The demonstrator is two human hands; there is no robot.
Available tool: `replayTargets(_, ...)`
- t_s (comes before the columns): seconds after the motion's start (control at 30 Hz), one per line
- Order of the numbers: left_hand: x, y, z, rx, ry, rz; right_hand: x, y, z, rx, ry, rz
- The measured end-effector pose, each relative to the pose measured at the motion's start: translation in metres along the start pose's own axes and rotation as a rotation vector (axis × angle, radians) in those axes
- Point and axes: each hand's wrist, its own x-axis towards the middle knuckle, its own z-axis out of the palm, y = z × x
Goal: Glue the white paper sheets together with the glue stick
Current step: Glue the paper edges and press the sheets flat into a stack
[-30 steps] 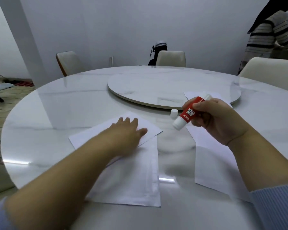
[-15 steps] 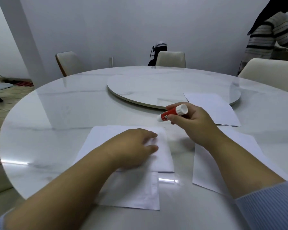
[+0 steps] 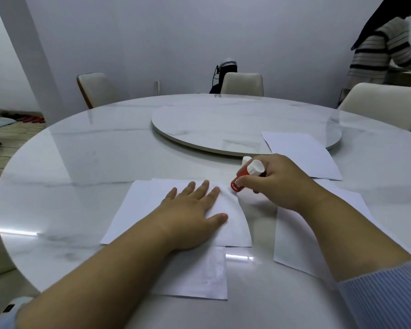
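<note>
Left hand (image 3: 192,219): flat, fingers straight, pressing top sheet (image 3: 138,210) over lower sheet (image 3: 199,274), table's near edge.
Right hand (image 3: 278,184): gripping glue stick (image 3: 241,179) at top sheet's far corner.
Progress: two sheets overlapped; other sheets (image 3: 301,153) apparently unglued.

dim soft light, tabletop (image 3: 105,162) glare, wide-angle bowing

Left hand (image 3: 195,217) lies flat on the top paper sheet (image 3: 147,210); right hand (image 3: 278,184) grips the glue stick (image 3: 243,178) — its tip at the sheet's corner just beside the left fingertips.
</note>
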Motion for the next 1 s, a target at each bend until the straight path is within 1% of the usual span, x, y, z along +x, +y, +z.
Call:
replayTargets(0.07,0.000,0.000,-0.001,-0.012,0.001,-0.001,-0.002,-0.001,-0.005,-0.004,0.015,-0.028)
replayTargets(0.17,0.000,0.000,0.000,-0.033,0.007,-0.004,-0.004,-0.002,-0.011,0.114,0.190,-0.087)
replayTargets(0.23,0.000,0.000,0.000,-0.029,0.005,-0.003,-0.005,-0.004,-0.012,0.180,0.240,-0.110)
replayTargets(0.27,0.000,-0.001,0.001,-0.026,0.002,-0.003,-0.006,-0.006,-0.010,0.179,0.211,-0.115)
replayTargets(0.37,0.000,0.000,-0.001,-0.028,0.001,0.001,-0.007,-0.006,-0.002,0.034,0.002,-0.087)
replayTargets(0.43,0.001,0.000,-0.002,-0.025,0.009,0.007,-0.006,-0.007,-0.002,-0.013,-0.076,-0.065)
replayTargets(0.5,0.001,-0.001,-0.001,-0.026,0.010,0.006,-0.005,-0.009,-0.004,0.049,-0.180,-0.059)
replayTargets(0.6,0.002,0.000,0.002,-0.031,0.018,0.006,-0.011,-0.011,-0.009,0.114,-0.423,-0.033)
replayTargets(0.63,0.002,0.000,0.002,-0.031,0.022,0.008,-0.013,-0.011,-0.010,0.143,-0.468,-0.028)
replayTargets(0.67,0.003,0.000,0.000,-0.033,0.021,0.019,-0.012,-0.010,-0.012,0.206,-0.469,-0.029)
replayTargets(0.7,0.003,-0.001,-0.003,-0.028,0.004,0.053,-0.010,-0.008,-0.015,0.320,-0.416,-0.035)
replayTargets(0.77,-0.001,-0.002,-0.011,-0.062,-0.097,0.201,-0.003,-0.003,-0.022,0.631,-0.168,-0.074)
replayTargets(0.8,-0.005,-0.002,-0.016,-0.155,-0.154,0.291,-0.001,0.000,-0.025,0.772,-0.023,-0.085)
replayTargets(0.83,-0.009,0.000,-0.020,-0.279,-0.169,0.341,0.001,0.003,-0.028,0.878,0.106,-0.077)
replayTargets(0.87,-0.013,0.003,-0.022,-0.383,-0.109,0.342,0.002,0.006,-0.029,0.932,0.204,-0.062)
replayTargets(0.9,-0.014,0.004,-0.021,-0.397,0.027,0.297,0.002,0.007,-0.029,0.935,0.274,-0.046)
replayTargets(0.93,-0.013,0.005,-0.019,-0.295,0.188,0.219,0.002,0.009,-0.027,0.895,0.317,-0.031)
replayTargets(0.97,-0.012,0.006,-0.017,-0.134,0.274,0.111,0.001,0.009,-0.024,0.830,0.342,-0.016)
replayTargets(1.0,-0.009,0.006,-0.013,-0.005,0.257,-0.001,0.001,0.009,-0.020,0.745,0.357,0.000)
